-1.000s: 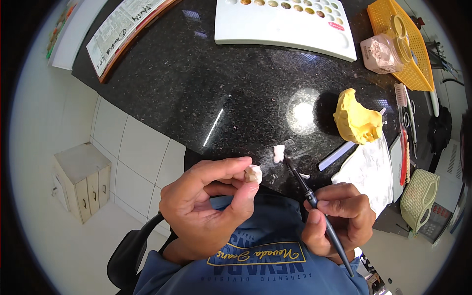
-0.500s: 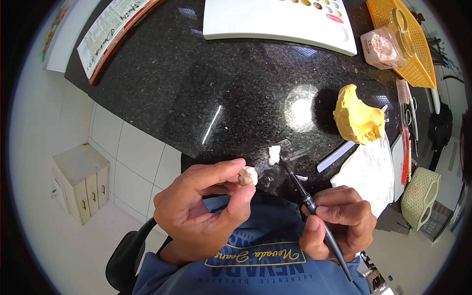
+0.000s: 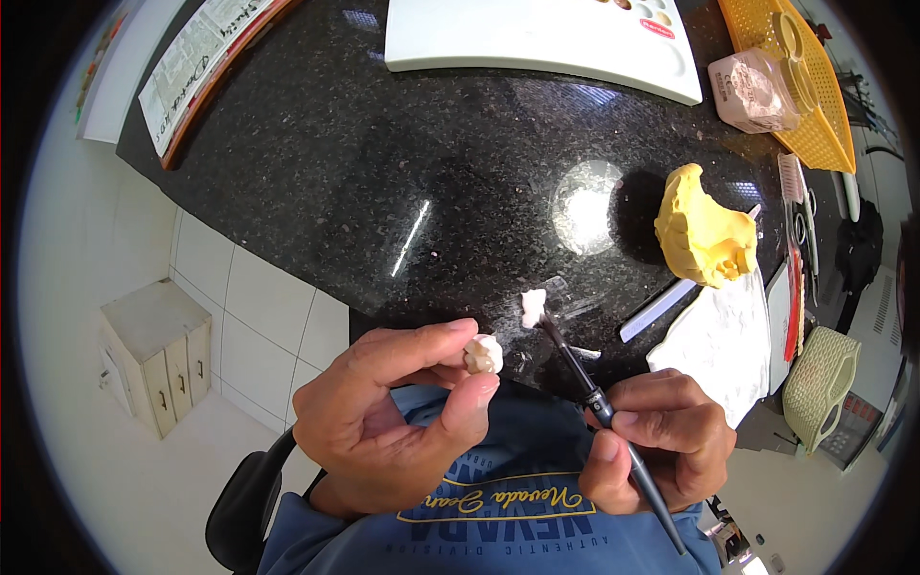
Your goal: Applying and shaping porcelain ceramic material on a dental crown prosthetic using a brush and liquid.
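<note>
Two grips going on: left hand point(image 3: 393, 422) is pinching the lump point(image 3: 485, 355), right hand point(image 3: 666, 436) is gripping the brush point(image 3: 578, 372), tip hovering right by the blob point(image 3: 533, 307) on the counter point(image 3: 316, 192), light touch probably working best

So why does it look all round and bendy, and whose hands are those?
There's no robot: these are one person's own bare hands. A camera on the person's head looks down, and its very wide lens bends straight edges. The left hand pinches a small whitish lump between thumb and finger. The right hand holds a dark pen-like tool, its tip by a white blob on the black speckled table. Also there: a chunky yellow model, a white tray with round wells and a white cloth.
</note>
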The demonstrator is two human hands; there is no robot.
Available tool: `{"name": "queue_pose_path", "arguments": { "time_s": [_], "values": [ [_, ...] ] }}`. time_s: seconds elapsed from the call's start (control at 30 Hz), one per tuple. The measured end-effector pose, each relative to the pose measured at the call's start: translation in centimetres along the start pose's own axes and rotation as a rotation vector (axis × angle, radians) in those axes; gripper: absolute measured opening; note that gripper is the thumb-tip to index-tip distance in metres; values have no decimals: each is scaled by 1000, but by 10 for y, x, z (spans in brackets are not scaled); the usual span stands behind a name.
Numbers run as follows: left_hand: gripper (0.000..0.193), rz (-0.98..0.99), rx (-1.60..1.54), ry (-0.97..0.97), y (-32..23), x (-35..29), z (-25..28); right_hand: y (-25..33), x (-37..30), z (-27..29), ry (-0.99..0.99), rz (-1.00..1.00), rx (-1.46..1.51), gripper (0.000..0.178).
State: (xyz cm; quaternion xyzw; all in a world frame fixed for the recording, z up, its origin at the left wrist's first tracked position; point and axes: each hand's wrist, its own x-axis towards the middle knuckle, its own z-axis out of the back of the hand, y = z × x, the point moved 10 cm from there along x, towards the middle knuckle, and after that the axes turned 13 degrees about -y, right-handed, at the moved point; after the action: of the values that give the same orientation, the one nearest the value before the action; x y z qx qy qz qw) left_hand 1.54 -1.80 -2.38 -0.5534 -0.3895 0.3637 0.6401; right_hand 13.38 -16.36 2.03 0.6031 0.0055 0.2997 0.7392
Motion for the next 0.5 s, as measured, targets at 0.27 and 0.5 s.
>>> {"name": "queue_pose_path", "arguments": {
  "time_s": [0.27, 0.5],
  "values": [
    [35, -11, -5, -20, -1, 0, 1, 1, -2, 1, -10, 35, 10, 20],
    [35, -14, -5, -28, -1, -1, 0, 1, -4, 1, 4, 43, -44, 20]
  ]
}}
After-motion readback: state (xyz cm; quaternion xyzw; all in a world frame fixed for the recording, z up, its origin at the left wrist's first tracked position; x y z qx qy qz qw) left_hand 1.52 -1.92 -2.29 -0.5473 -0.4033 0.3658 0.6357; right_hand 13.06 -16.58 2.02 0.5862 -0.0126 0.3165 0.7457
